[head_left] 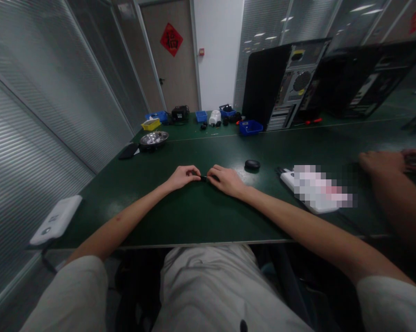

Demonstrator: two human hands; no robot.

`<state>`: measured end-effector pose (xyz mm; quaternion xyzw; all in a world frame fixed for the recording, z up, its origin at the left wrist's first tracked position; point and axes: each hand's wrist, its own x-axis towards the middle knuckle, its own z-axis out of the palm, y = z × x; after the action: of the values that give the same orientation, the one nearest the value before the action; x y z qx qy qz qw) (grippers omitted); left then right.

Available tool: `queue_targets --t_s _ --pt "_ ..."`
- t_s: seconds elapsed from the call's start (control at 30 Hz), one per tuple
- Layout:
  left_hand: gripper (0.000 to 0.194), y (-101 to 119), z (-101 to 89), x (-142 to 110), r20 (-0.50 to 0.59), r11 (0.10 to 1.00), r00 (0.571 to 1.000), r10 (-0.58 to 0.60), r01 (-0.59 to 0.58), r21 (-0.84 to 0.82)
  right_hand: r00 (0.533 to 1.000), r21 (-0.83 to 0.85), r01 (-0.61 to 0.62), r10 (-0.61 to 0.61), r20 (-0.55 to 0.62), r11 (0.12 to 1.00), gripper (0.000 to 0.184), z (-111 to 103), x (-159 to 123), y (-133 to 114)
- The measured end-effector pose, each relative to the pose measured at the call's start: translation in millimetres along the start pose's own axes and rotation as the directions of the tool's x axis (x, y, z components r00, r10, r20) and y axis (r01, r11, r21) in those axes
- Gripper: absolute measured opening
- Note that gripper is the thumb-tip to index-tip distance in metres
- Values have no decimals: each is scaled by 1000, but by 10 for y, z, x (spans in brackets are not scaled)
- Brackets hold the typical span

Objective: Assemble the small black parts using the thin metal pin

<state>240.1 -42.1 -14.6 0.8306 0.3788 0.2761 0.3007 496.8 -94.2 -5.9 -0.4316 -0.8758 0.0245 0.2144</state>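
Observation:
Just above or on the green table [180, 212], a small dark slim piece [203, 178] spans the gap between my two hands. The fingertips of my left hand [183, 177] pinch its left end. My right hand [225, 179] has its thumb and fingers closed at the other end. The piece is too small and dark for its kind to show, and my fingers cover both ends. To the right of my right hand lies a black, rounded, oval object [252, 164], apart from it.
A metal bowl [154, 138] holding small parts sits back left, near a yellow bin [150, 124]. Behind stand blue bins [251, 127] and a computer tower [280, 87]. White devices lie left [57, 219] and right [318, 198]. At far right is another person's hand [382, 163].

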Motion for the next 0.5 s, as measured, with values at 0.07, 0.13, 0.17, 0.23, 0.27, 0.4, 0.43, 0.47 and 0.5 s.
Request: queue_targets --t_s 0.07,0.13,0.17,0.23,0.27,0.4,0.43,0.47,0.5 --pt "28 -4 3 -3 4 1000 1000 0 0 -3 1000 7 6 -6 2 1000 24 -6 3 1" --pt "28 -4 3 -6 8 1000 1000 2 -2 -3 1000 5 10 -10 10 1000 25 -13 5 1" --pt "28 -2 2 -8 10 1000 1000 6 -6 -3 1000 0 12 -12 16 1000 25 -16 5 -1" --pt "28 6 -3 -10 16 1000 1000 14 -14 -3 1000 -16 19 -19 24 1000 25 -21 6 -5" --pt "28 12 -6 -11 19 1000 1000 18 -18 -2 999 -25 23 -22 26 999 25 -22 5 -8" --pt "27 38 -13 -12 34 999 999 35 -35 13 999 -38 25 -24 28 999 25 -21 3 -19" --pt "27 44 -14 -12 37 999 998 42 -42 18 999 -40 22 -21 27 999 25 -21 2 -21" --pt "27 50 -15 -13 40 999 998 48 -49 20 999 -42 22 -21 27 999 25 -21 1 -23" --pt "27 55 -15 -14 42 998 998 54 -55 21 999 -44 22 -20 26 999 25 -23 0 -24"
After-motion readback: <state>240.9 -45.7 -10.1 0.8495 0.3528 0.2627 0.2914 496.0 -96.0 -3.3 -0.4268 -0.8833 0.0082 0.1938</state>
